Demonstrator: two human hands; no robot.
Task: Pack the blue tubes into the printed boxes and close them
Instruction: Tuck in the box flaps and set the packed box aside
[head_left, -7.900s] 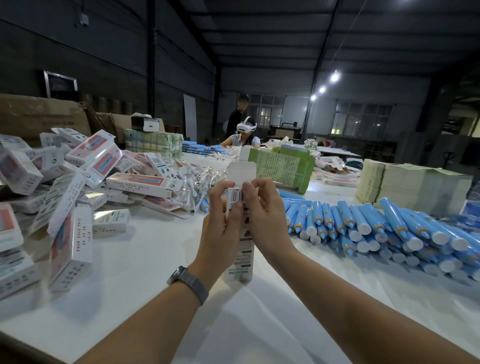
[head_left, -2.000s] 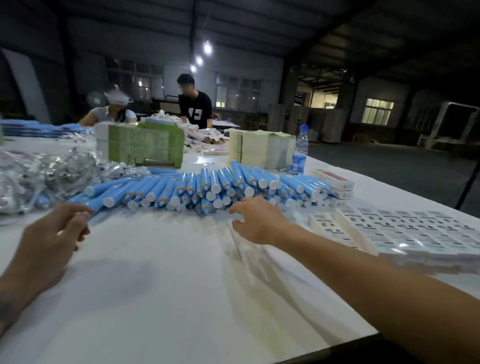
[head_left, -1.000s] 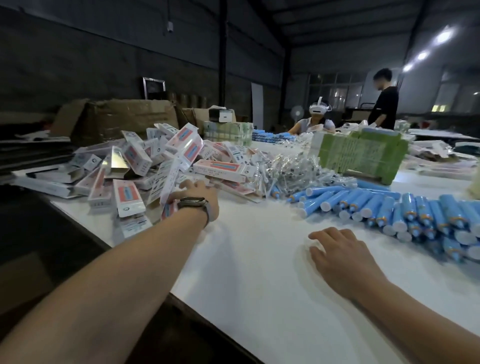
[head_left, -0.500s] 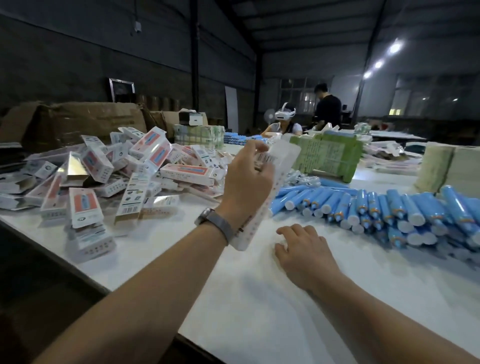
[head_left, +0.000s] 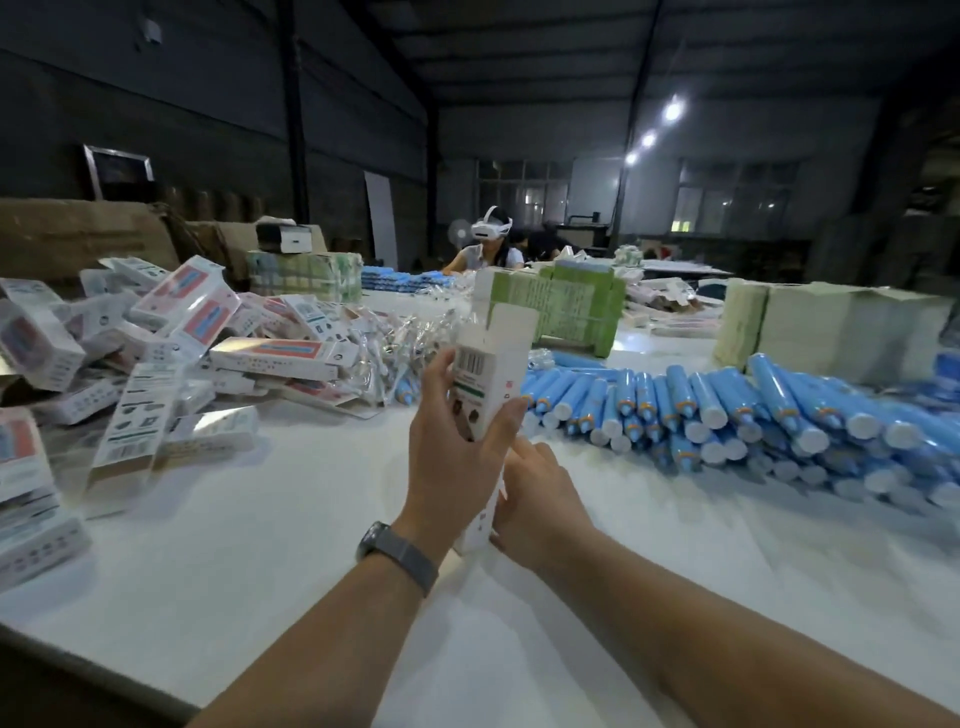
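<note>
Fingers of my left hand (head_left: 457, 457) curl round the printed box (head_left: 485, 382), grip clamped mid-length, box upright above the desk (head_left: 270, 545), top flap open. My right hand (head_left: 540, 499) holds the box's lower end, fingers wrapped behind it. Blue tubes (head_left: 727, 410) lie in a row on the desk to the right, well apart from the box. Pile of packed boxes (head_left: 171, 332) sits to the left.

A dim warehouse packing floor — dark corrugated walls, a long white table (head_left: 291, 545) heaped with printed boxes (head_left: 171, 332) and blue tubes (head_left: 727, 410), cardboard cartons (head_left: 78, 234) behind, another worker (head_left: 488, 249) seated.
</note>
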